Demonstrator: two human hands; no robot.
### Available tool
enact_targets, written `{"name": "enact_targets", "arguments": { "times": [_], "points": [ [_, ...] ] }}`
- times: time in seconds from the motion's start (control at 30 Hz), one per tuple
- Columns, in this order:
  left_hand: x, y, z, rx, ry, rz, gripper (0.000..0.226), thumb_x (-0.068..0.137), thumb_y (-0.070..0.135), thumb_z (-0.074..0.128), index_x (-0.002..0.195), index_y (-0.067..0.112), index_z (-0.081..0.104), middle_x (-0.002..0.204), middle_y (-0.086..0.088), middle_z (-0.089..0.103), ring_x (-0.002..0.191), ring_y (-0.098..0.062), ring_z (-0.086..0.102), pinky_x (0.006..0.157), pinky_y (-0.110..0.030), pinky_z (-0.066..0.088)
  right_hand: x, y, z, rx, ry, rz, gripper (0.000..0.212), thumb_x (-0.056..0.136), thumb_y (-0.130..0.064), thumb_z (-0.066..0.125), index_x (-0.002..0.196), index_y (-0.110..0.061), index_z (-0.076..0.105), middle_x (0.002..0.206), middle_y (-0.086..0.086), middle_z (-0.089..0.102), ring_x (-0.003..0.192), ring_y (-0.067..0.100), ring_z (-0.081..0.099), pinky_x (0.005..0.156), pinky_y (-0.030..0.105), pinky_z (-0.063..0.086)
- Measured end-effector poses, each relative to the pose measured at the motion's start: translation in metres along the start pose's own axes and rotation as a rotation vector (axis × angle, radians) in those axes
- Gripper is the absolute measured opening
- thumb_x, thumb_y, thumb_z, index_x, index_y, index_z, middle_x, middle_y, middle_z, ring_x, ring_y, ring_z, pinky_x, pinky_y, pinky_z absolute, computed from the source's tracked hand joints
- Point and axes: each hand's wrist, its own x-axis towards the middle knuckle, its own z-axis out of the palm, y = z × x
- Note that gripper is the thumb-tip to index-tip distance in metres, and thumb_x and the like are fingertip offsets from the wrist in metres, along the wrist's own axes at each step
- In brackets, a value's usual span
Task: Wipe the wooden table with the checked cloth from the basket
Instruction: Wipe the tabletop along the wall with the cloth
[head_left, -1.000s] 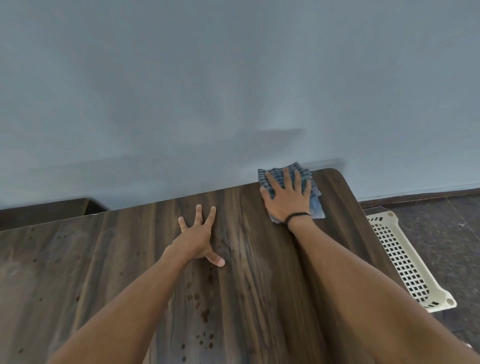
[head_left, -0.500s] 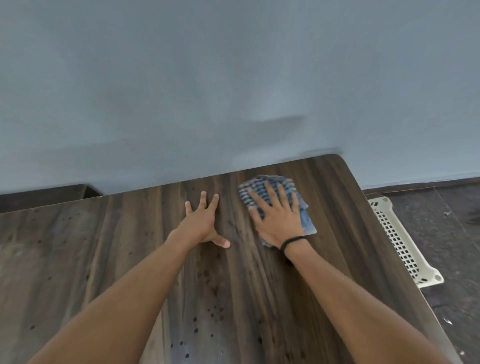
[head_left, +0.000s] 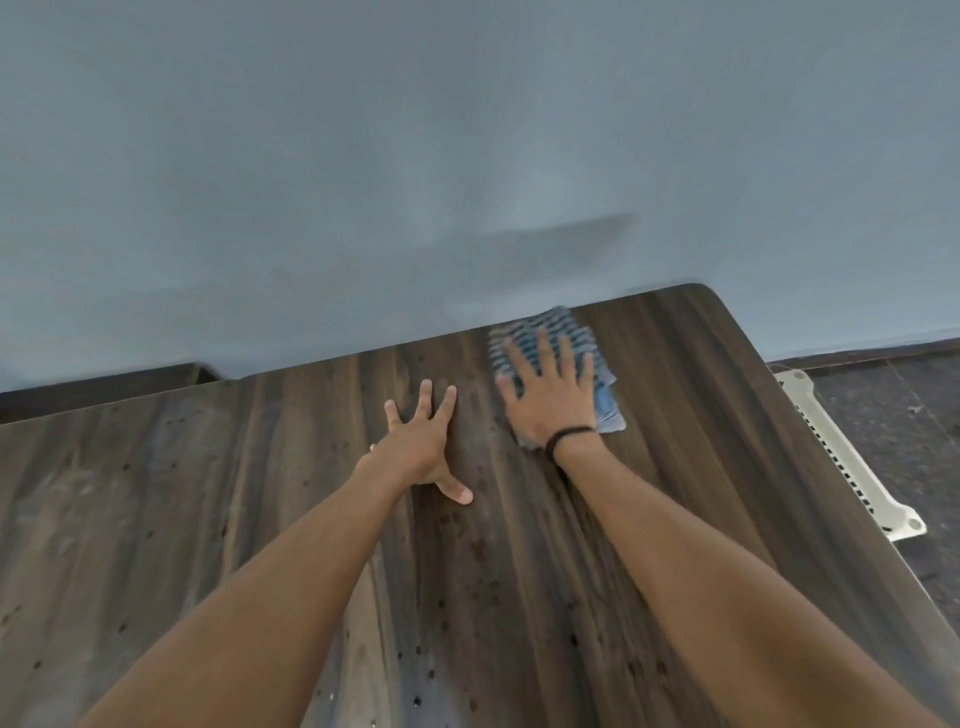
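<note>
Compared with a second ago, the checked cloth (head_left: 608, 410) has come left, away from the rounded far right corner of the wooden bench (head_left: 260, 493), and in the last half second it has slid up toward the wall side, so its far edge now reaches the bench's back edge. It lies flat on the wood, folded into a small pad, and its blue and white checks are blurred. On top of it the right hand (head_left: 550, 402) presses palm down with fingers straight and spread, pointing at the wall; the cloth shows beyond the fingertips, between the fingers and along the hand's right side down to the wrist. A dark band (head_left: 569, 434) circles that wrist. Just beside the cloth, to its left and a little nearer the person, the left hand (head_left: 421, 449) rests flat on bare wood, fingers fanned and thumb stretched back toward the person, touching no cloth; it has kept its place. Dark specks dot the wood between the two forearms. Past the bench's right edge a cream perforated basket (head_left: 852, 467) stands on the dark floor (head_left: 914, 415), partly hidden by the benchtop. A plain grey wall (head_left: 467, 156) rises behind the bench.
</note>
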Motion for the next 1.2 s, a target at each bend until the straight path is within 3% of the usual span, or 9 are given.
{"name": "enact_targets", "arguments": {
  "times": [0.07, 0.23, 0.4, 0.53, 0.63, 0.73, 0.83, 1.0, 1.2],
  "points": [
    [0.000, 0.000, -0.001, -0.001, 0.016, 0.010, 0.149, 0.062, 0.050, 0.090, 0.151, 0.035, -0.028, 0.157, 0.005, -0.039, 0.143, -0.049, -0.026, 0.115, -0.069, 0.015, -0.041, 0.006, 0.012, -0.018, 0.050, -0.097, 0.061, 0.100, -0.065, 0.017, 0.157, -0.046, 0.009, 0.168, -0.004, 0.004, 0.155, 0.024, -0.003, 0.123, 0.054, -0.004],
    [0.002, -0.002, 0.002, 0.010, 0.023, 0.009, 0.147, 0.064, 0.050, 0.089, 0.151, 0.033, -0.029, 0.157, 0.004, -0.039, 0.142, -0.049, -0.027, 0.116, -0.069, 0.015, 0.013, 0.024, -0.012, 0.040, 0.005, 0.103, 0.061, 0.100, -0.065, 0.018, 0.158, -0.046, 0.006, 0.169, -0.002, -0.001, 0.154, 0.027, -0.006, 0.121, 0.055, -0.009],
    [0.004, -0.002, 0.002, 0.036, 0.024, 0.016, 0.147, 0.063, 0.053, 0.088, 0.152, 0.033, -0.028, 0.157, 0.003, -0.038, 0.143, -0.050, -0.026, 0.116, -0.069, 0.015, 0.015, 0.009, 0.004, -0.015, -0.002, -0.106, 0.058, 0.100, -0.067, 0.017, 0.156, -0.051, 0.010, 0.168, -0.006, -0.001, 0.155, 0.023, -0.006, 0.120, 0.051, -0.012],
    [0.007, 0.001, 0.000, 0.036, -0.006, -0.005, 0.148, 0.064, 0.051, 0.088, 0.150, 0.034, -0.031, 0.156, 0.004, -0.041, 0.142, -0.051, -0.027, 0.115, -0.070, 0.015, 0.039, 0.016, -0.016, 0.035, -0.019, 0.070, 0.061, 0.099, -0.066, 0.018, 0.157, -0.048, 0.011, 0.169, -0.003, -0.001, 0.154, 0.027, -0.007, 0.121, 0.056, -0.011],
    [0.006, 0.001, 0.000, 0.031, -0.003, -0.014, 0.149, 0.063, 0.052, 0.088, 0.149, 0.034, -0.032, 0.156, 0.004, -0.041, 0.142, -0.051, -0.026, 0.115, -0.070, 0.015, -0.005, 0.001, -0.003, -0.007, 0.004, -0.056, 0.059, 0.100, -0.066, 0.017, 0.156, -0.049, 0.012, 0.169, -0.004, 0.001, 0.155, 0.026, -0.005, 0.122, 0.055, -0.009],
    [0.009, 0.000, 0.001, 0.035, 0.004, 0.009, 0.149, 0.063, 0.053, 0.088, 0.150, 0.033, -0.031, 0.156, 0.003, -0.041, 0.141, -0.052, -0.027, 0.116, -0.069, 0.013, -0.051, 0.037, -0.002, -0.027, 0.030, -0.048, 0.058, 0.099, -0.068, 0.018, 0.155, -0.053, 0.012, 0.168, -0.007, 0.005, 0.155, 0.022, -0.001, 0.123, 0.053, -0.006],
    [0.011, 0.001, 0.000, 0.040, 0.000, -0.009, 0.149, 0.064, 0.053, 0.088, 0.150, 0.031, -0.032, 0.156, 0.001, -0.041, 0.141, -0.053, -0.027, 0.117, -0.068, 0.009, -0.017, 0.039, -0.014, 0.037, -0.005, 0.098, 0.059, 0.100, -0.065, 0.018, 0.156, -0.050, 0.008, 0.169, -0.003, 0.002, 0.154, 0.027, -0.006, 0.122, 0.055, -0.009],
    [0.002, 0.003, -0.002, 0.084, 0.025, 0.029, 0.144, 0.069, 0.053, 0.085, 0.152, 0.025, -0.030, 0.157, -0.007, -0.038, 0.142, -0.049, -0.026, 0.119, -0.060, -0.006, -0.084, 0.023, 0.007, -0.016, 0.043, -0.048, 0.058, 0.099, -0.067, 0.014, 0.155, -0.052, 0.010, 0.168, -0.006, 0.002, 0.155, 0.022, -0.006, 0.122, 0.054, -0.009],
    [0.012, -0.001, 0.002, 0.099, 0.023, 0.021, 0.147, 0.067, 0.055, 0.085, 0.151, 0.025, -0.031, 0.157, -0.009, -0.038, 0.143, -0.050, -0.025, 0.119, -0.060, -0.007, -0.064, 0.013, 0.001, 0.016, 0.031, 0.061, 0.058, 0.101, -0.063, 0.015, 0.157, -0.048, 0.006, 0.169, -0.003, -0.001, 0.154, 0.026, -0.009, 0.120, 0.055, -0.013]
  ]
}}
